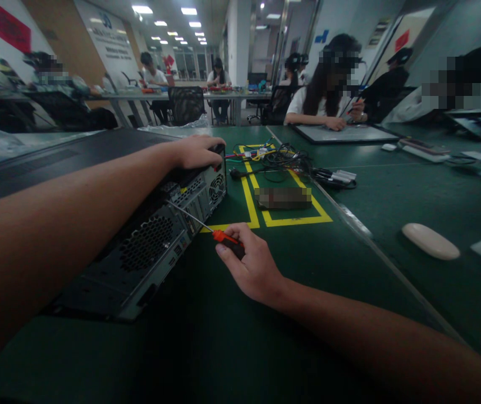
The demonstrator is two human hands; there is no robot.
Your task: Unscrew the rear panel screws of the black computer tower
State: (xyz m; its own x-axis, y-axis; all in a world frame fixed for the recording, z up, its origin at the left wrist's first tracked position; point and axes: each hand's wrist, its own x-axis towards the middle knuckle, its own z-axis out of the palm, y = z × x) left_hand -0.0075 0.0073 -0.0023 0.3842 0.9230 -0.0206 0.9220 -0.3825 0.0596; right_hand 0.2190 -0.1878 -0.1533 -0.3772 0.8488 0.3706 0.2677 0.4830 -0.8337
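Observation:
A black desktop computer case (84, 147) lies on the table at the left, its metal rear panel with vents and ports facing me. My left hand (199, 152) rests on the far top corner of the case, its fingers curled over the edge. In my right hand (251, 261) is a screwdriver (227, 241) with an orange and black handle, held between thumb and fingers. Its thin metal shaft points up and left, with the tip at the upper part of the rear panel. Whether the tip sits in a screw is too small to tell.
Tangled cables (284, 160) and a blurred dark object (283, 198) lie by yellow tape rectangles on the green table (328, 314). Two pale rounded cases (430, 241) sit to the right. Across the table a person (328, 90) works at a flat panel (343, 133).

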